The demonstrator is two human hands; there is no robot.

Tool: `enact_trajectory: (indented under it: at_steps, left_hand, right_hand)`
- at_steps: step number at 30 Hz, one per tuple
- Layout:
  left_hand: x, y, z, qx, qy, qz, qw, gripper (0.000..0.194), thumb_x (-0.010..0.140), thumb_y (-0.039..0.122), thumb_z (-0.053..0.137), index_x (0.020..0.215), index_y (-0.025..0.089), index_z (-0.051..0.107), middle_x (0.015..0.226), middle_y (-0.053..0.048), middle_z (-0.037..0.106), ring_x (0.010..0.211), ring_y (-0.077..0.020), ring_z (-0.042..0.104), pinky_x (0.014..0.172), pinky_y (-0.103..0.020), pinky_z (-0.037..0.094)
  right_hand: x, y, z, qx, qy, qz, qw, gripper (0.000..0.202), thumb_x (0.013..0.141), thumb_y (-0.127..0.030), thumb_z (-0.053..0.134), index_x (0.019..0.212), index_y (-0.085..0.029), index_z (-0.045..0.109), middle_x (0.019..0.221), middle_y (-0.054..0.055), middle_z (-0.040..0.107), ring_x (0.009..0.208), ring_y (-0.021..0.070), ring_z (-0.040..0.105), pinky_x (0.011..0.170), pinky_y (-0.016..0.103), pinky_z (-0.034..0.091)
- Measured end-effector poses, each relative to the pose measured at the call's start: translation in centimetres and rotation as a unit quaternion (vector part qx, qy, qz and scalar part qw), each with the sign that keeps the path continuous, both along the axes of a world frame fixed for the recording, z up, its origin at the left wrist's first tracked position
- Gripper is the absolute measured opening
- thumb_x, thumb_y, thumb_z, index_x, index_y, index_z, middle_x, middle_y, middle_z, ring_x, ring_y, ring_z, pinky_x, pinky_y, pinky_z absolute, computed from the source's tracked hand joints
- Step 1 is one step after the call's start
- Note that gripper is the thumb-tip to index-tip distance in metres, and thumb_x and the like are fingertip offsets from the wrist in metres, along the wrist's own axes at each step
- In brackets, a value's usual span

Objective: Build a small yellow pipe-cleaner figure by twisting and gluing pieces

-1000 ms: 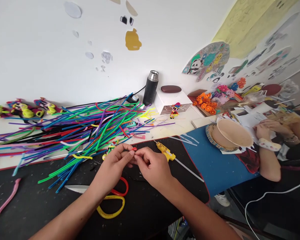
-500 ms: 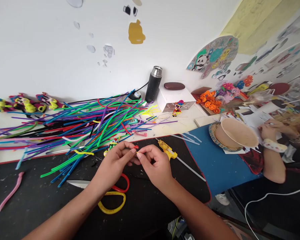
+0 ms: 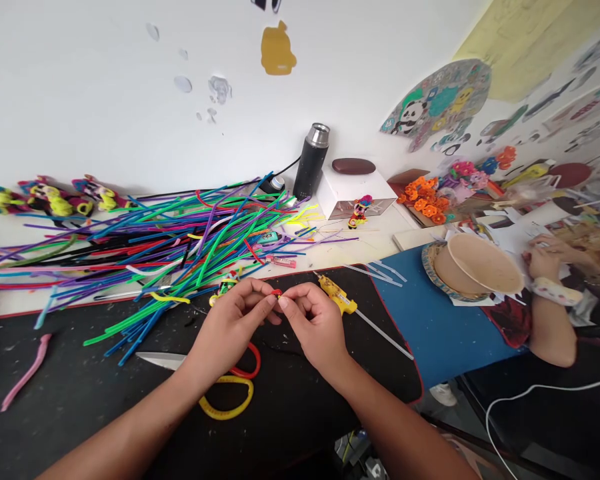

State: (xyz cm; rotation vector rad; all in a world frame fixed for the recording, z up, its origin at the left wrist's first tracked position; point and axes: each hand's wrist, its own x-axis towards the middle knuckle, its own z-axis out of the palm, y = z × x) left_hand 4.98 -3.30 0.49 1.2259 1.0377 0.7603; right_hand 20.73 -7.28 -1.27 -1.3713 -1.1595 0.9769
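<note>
Between the fingertips of my left hand (image 3: 235, 317) and my right hand (image 3: 315, 323) is a small red piece (image 3: 277, 293) with a bit of yellow; its exact kind is too small to make out. Both hands pinch it, thumbs facing each other, above the black mat (image 3: 145, 407). Scissors (image 3: 227, 400) with one red and one yellow handle loop lie under my left wrist. Partly behind my left hand is a small multicoloured figure (image 3: 227, 285). Beyond my right hand rests a yellow glue gun (image 3: 337, 293) with a clear glue stick in its back.
Many coloured pipe cleaners (image 3: 180, 247) spread across the back left. A pink piece (image 3: 27, 373) lies at left. Behind stand a black flask (image 3: 311, 163), a white box (image 3: 357, 193) and a small figure (image 3: 360, 212). At right, a person's hands (image 3: 545, 257) work near a bowl (image 3: 485, 267).
My fingertips have come closer together round the small red piece, which is now more covered. The view has shifted slightly.
</note>
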Motion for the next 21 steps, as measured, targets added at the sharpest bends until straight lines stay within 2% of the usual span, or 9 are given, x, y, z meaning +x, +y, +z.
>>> enact_trajectory:
  at_steps: [13,21]
  left_hand:
    - [0.0,-0.29,-0.11,0.003,-0.006,-0.003,1.0,0.03,0.092,0.05,0.07,0.099,0.022,0.061,0.077,-0.002,0.076,0.078,-0.0233,0.075,0.077,-0.034,0.054]
    - [0.03,-0.44,-0.14,0.0,-0.014,0.001,1.0,0.03,0.091,0.05,0.071,0.097,0.022,0.062,0.076,-0.001,0.075,0.076,-0.0225,0.074,0.075,-0.033,0.053]
  right_hand:
    - [-0.09,-0.08,0.03,-0.002,0.0,-0.004,1.0,0.017,0.092,-0.037,0.069,0.088,-0.02,0.068,0.055,-0.007,0.048,0.049,0.0113,0.041,0.048,0.024,0.036]
    - [-0.06,-0.15,-0.13,-0.009,0.008,-0.005,1.0,0.019,0.093,-0.039,0.069,0.09,-0.02,0.068,0.059,-0.004,0.057,0.051,0.0124,0.047,0.049,0.025,0.039]
